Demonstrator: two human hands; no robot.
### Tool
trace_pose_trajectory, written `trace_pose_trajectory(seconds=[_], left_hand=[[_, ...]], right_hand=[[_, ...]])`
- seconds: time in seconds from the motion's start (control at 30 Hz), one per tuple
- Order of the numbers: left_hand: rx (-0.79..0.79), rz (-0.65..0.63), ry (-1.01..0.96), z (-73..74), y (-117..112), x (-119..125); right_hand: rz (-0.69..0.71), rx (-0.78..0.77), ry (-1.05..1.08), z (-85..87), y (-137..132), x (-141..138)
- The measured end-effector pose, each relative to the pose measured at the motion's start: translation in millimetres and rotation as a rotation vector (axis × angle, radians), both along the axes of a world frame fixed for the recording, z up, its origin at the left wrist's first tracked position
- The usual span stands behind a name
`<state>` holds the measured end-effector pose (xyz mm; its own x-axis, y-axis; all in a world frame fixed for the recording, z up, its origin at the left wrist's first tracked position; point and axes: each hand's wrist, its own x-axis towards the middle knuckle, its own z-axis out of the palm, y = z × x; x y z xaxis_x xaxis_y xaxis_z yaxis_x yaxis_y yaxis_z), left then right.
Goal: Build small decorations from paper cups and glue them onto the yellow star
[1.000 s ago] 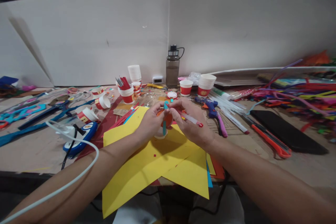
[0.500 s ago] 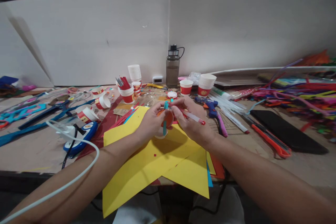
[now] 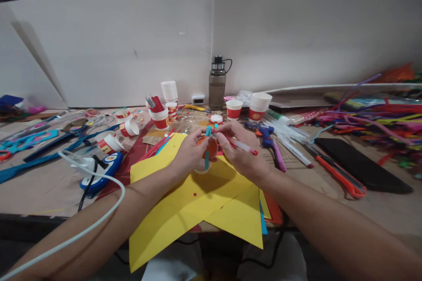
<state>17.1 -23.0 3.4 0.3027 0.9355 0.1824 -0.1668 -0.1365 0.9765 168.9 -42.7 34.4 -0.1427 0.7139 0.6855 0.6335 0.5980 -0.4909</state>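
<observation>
My left hand (image 3: 190, 149) is closed around a small craft piece with an orange round face (image 3: 211, 147) and a teal strip (image 3: 207, 160) down its front. A white rim (image 3: 201, 167) shows just below it, perhaps of a paper cup; the fingers hide how the parts join. In my right hand (image 3: 242, 145) is a pen (image 3: 244, 146) with a clear barrel and a red end. Its other end points toward the orange piece, and the fingertips of both hands meet there. Beneath the hands lie yellow paper sheets (image 3: 198, 206).
A water bottle (image 3: 216, 83) stands at the back, with paper cups (image 3: 234, 109) beside it. Rightward are a glue gun (image 3: 265, 134), a utility knife (image 3: 343, 178) and a black flat object (image 3: 362, 164). A white cable (image 3: 121, 193) crosses over my left forearm.
Both hands stay in almost the same place. The orange face is turned slightly more toward me, and the pen has shifted very little.
</observation>
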Motion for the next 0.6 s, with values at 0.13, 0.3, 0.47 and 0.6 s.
trace_pose_trajectory(seconds=[0.13, 0.3, 0.47, 0.6], left_hand=[[0.001, -0.006, -0.001, 0.2, -0.3, 0.2], [-0.007, -0.009, 0.009, 2.3, -1.0, 0.5], [-0.007, -0.01, 0.0, 1.4, 0.3, 0.1], [-0.004, -0.011, 0.0, 1.0, 0.0, -0.1]], right_hand=[[-0.008, 0.003, -0.022, -0.7, 0.3, 0.0], [0.0, 0.033, -0.02, -0.5, 1.2, -0.4], [0.002, 0.039, -0.018, -1.4, 1.3, -0.9], [0.002, 0.046, -0.019, -1.5, 0.8, -1.0]])
